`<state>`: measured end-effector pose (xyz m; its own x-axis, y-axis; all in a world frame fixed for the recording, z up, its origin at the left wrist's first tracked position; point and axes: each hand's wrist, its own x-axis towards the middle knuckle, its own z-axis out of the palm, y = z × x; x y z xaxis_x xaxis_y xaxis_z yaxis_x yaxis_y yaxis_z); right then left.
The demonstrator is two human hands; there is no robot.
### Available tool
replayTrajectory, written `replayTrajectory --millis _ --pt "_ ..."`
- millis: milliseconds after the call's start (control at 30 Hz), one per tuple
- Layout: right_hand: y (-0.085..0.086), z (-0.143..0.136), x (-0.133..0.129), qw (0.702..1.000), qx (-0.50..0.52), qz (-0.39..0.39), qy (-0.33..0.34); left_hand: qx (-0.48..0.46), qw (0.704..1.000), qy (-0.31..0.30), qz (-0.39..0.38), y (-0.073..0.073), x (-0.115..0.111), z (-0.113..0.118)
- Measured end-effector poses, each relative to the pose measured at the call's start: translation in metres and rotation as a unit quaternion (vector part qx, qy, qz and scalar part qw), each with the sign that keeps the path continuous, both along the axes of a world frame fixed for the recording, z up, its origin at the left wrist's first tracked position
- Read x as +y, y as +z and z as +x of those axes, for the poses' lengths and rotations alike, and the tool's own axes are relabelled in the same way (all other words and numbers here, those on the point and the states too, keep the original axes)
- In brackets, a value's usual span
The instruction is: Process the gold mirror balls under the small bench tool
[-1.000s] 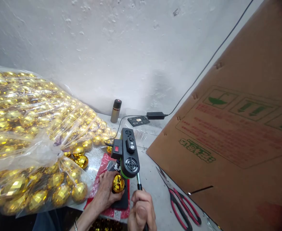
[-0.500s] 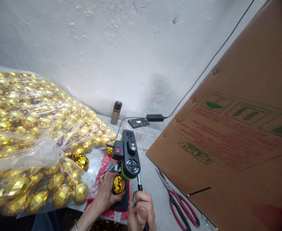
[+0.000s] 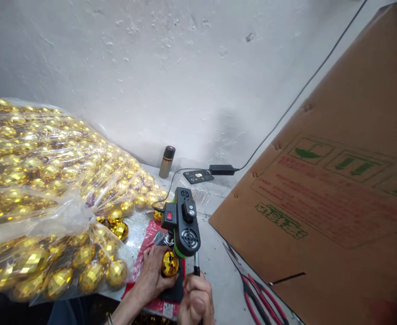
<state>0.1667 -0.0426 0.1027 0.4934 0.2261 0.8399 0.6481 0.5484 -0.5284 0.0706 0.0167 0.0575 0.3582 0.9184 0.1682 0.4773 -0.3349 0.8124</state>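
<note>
My left hand [image 3: 151,273] is closed round the side of a shiny gold faceted ball [image 3: 170,264], thumb at the near side and fingers at the far side. The ball is at the front end of a black machine [image 3: 186,221] with round vents, a red switch and a green lower edge. Under the ball lies a dark base [image 3: 173,291] on red plastic. To the right, my right hand [image 3: 197,298] grips the black handle of a metal lever [image 3: 196,262] on the machine.
A big clear bag of gold balls [image 3: 59,167] fills the left. Behind stand a small bottle [image 3: 167,161], a phone-like black slab [image 3: 198,176] and a power adapter [image 3: 222,169]. Red-handled scissors [image 3: 261,300] and a large cardboard box [image 3: 306,203] are at the right.
The whole view has shifted slightly, so things appear a little lower and to the right. My right hand has moved slightly up and closer to the machine. Both holds are unchanged.
</note>
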Motion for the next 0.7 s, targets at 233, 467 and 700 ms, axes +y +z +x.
replayTrajectory --millis 233,467,700 --pt "0.009 0.026 -0.006 0.978 -0.201 -0.034 0.048 0.014 1.0 0.007 0.01 0.0 0.001 0.002" --pt "0.107 0.019 -0.012 0.987 -0.002 -0.12 0.106 0.018 1.0 0.02 0.002 -0.007 -0.012 -0.008" --pt "0.109 0.016 -0.01 0.989 -0.033 -0.09 0.112 0.093 0.982 0.001 0.164 -0.004 -0.026 -0.06"
